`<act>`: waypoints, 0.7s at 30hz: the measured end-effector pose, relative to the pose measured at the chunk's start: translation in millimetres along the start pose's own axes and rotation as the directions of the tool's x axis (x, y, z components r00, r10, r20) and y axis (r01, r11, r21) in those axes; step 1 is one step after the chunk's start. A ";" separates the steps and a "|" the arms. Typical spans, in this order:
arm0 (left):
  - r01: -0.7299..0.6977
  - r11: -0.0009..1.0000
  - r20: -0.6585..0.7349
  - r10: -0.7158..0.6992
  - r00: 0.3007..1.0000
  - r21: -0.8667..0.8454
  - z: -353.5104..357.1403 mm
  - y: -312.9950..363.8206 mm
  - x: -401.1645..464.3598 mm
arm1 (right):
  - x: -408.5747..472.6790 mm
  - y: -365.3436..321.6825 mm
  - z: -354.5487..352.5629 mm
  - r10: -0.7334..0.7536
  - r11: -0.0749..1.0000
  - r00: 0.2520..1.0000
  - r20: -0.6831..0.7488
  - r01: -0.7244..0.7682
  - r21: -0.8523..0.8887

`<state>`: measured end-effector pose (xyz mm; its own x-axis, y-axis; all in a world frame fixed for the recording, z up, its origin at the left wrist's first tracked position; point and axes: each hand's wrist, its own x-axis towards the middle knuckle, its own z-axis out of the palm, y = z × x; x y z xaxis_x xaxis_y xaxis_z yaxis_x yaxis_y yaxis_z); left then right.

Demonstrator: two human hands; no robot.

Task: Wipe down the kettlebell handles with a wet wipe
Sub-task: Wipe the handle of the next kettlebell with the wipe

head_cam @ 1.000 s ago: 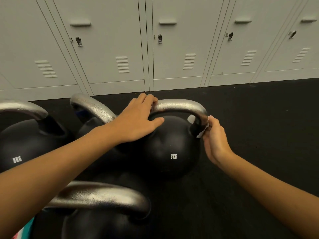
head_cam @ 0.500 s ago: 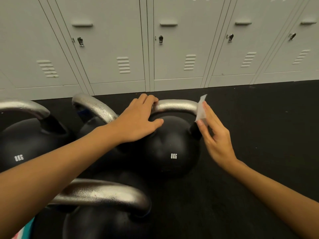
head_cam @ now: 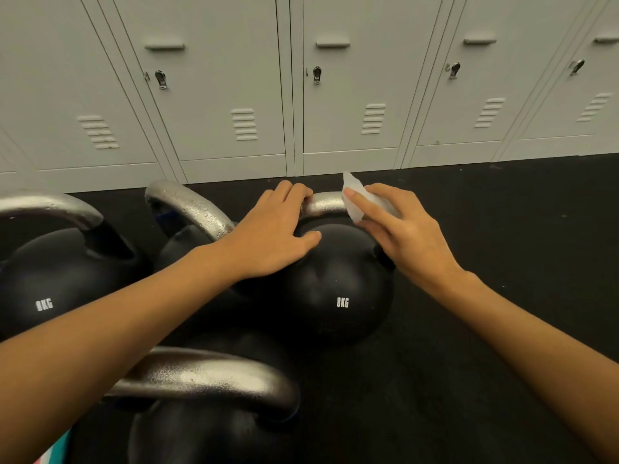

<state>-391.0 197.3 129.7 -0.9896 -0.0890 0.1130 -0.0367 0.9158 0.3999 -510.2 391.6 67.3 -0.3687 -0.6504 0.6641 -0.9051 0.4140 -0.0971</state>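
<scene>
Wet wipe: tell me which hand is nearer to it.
Right. The right hand holds the wet wipe against the kettlebell handle. The left hand rests further left on the same handle, apart from the wipe.

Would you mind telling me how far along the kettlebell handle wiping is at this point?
Done, apparently: the rear handle is beaded with droplets, so it looks wiped. In hand: the left hand steadies the right kettlebell while the right hand presses the wet wipe onto its handle. Left: I cannot tell whether the near handle and far-left handle are wiped.
</scene>
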 end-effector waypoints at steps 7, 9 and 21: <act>-0.014 1.000 0.009 0.014 1.000 0.021 -0.4 -0.3 -1.0 | -30.7 4.3 5.2 0.390 0.849 0.919 0.063 -0.385 0.363; -0.014 1.000 0.013 0.013 1.000 0.023 -0.5 -0.4 -1.5 | -43.0 -3.0 5.9 0.475 0.742 0.866 0.155 -0.489 0.458; -0.017 1.000 0.021 0.016 1.000 0.023 -1.3 0.5 -2.5 | -31.3 -4.5 1.6 0.150 0.949 0.983 -0.101 -0.115 0.292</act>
<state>-388.3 197.4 130.8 -0.9928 -0.0655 0.1001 -0.0231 0.9260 0.3769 -494.9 409.1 45.8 -0.4770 -0.5129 0.7137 -0.8789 0.2814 -0.3852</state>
